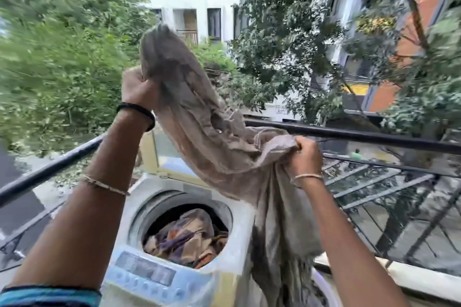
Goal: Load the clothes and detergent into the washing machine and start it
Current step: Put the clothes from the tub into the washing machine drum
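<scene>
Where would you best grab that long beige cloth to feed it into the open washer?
Probably at its bunched folds, from above: the beige cloth is long and limp, its tail hanging outside the drum opening. The left hand grips the raised end, the right hand pinches a gather midway.

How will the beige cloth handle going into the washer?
Likely floppy: the cloth sags and folds between the left hand and right hand. Probably light, since gripped bunches hold it up. Its tail hangs beside the washer opening, so it may drape over the rim.
</scene>
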Tool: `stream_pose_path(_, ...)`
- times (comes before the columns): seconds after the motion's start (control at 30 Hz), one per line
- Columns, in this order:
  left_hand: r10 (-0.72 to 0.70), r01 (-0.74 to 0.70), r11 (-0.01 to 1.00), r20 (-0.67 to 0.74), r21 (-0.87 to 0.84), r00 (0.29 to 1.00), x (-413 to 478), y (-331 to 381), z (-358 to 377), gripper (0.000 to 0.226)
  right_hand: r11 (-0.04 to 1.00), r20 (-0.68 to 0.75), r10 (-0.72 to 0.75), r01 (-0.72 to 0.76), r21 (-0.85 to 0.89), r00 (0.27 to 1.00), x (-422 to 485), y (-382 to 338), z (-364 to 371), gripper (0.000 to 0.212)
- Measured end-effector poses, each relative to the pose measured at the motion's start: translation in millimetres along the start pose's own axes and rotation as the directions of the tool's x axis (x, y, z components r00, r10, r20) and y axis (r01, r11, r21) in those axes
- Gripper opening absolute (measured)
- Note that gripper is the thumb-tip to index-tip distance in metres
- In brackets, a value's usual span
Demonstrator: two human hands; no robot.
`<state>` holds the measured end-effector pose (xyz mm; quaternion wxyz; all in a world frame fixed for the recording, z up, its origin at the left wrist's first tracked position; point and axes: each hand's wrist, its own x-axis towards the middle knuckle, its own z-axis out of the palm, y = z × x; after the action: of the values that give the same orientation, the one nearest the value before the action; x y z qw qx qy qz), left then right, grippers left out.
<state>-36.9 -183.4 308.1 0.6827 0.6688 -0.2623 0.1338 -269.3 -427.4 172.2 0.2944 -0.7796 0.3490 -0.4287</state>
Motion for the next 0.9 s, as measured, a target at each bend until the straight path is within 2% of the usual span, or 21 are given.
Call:
stream_pose_path(0.07,-0.081,0.083,0.982,-0.019,0.171,0.997,9.8,-32.4,-20.9,0.016,0.998,-0.003,-0.053,0.053,0.027,0.999,11.4,-25.2,18.7,0.016)
stream_pose_path(0.13,-0.169,0.156,0.944,0.023,0.290,0.985,14.7,-61.8,-32.9,0.023,0.994,-0.024,-0.104,0.105,0.041,0.994,15.8,-57.4,35.7,0.016)
stream_pose_path(0.23,-0.303,0.248,0.900,0.105,0.358,0.947,12.6,-93.2,-42.8,0.033,0.976,-0.001,-0.179,0.177,0.128,0.984,15.5,-108.6,68.2,0.018)
stream_pose_path(0.33,-0.334,0.255,0.875,0.132,0.411,0.933,15.6,-133.0,-50.9,0.041,0.963,0.038,-0.187,0.175,0.206,0.982,11.5,-140.3,107.2,0.025)
stream_pose_path(0.4,-0.397,0.320,0.866,0.140,0.384,0.907,16.7,-157.4,-57.1,0.032,0.970,0.059,-0.179,0.166,0.179,0.982,4.6,-151.9,136.7,0.023)
stream_pose_path(0.47,-0.452,0.337,0.830,0.184,0.444,0.873,14.3,-186.3,-61.1,0.033,0.979,0.111,-0.178,0.165,0.117,0.978,-7.1,-153.8,164.8,0.021)
stream_pose_path(0.53,-0.528,0.372,0.797,0.250,0.476,0.812,10.3,-215.7,-63.5,0.035,0.990,0.196,-0.133,0.119,0.082,0.972,-19.4,-146.3,195.6,0.021)
stream_pose_path(0.67,-0.718,0.427,0.648,0.318,0.631,0.619,-10.5,-269.4,-69.3,0.017,0.998,0.290,0.056,-0.050,-0.027,0.955,-43.1,-111.7,248.1,0.023)
stream_pose_path(0.7,-0.746,0.410,0.619,0.339,0.670,0.573,-17.3,-283.1,-70.2,0.020,0.992,0.301,0.121,-0.106,-0.067,0.946,-52.0,-102.2,258.7,0.022)
stream_pose_path(0.77,-0.784,0.345,0.575,0.379,0.742,0.491,-30.8,-312.4,-67.6,0.040,0.965,0.316,0.249,-0.209,-0.156,0.916,-70.8,-74.8,281.3,0.015)
stream_pose_path(0.83,-0.817,0.356,0.543,0.381,0.760,0.433,-45.4,-323.2,-63.5,0.054,0.934,0.382,0.329,-0.238,-0.265,0.864,-92.6,-43.9,299.5,0.021)
stream_pose_path(0.9,-0.812,0.393,0.558,0.382,0.731,0.441,-57.8,-329.4,-58.4,0.059,0.916,0.567,0.368,-0.184,-0.356,0.737,-112.1,-15.3,311.7,0.023)
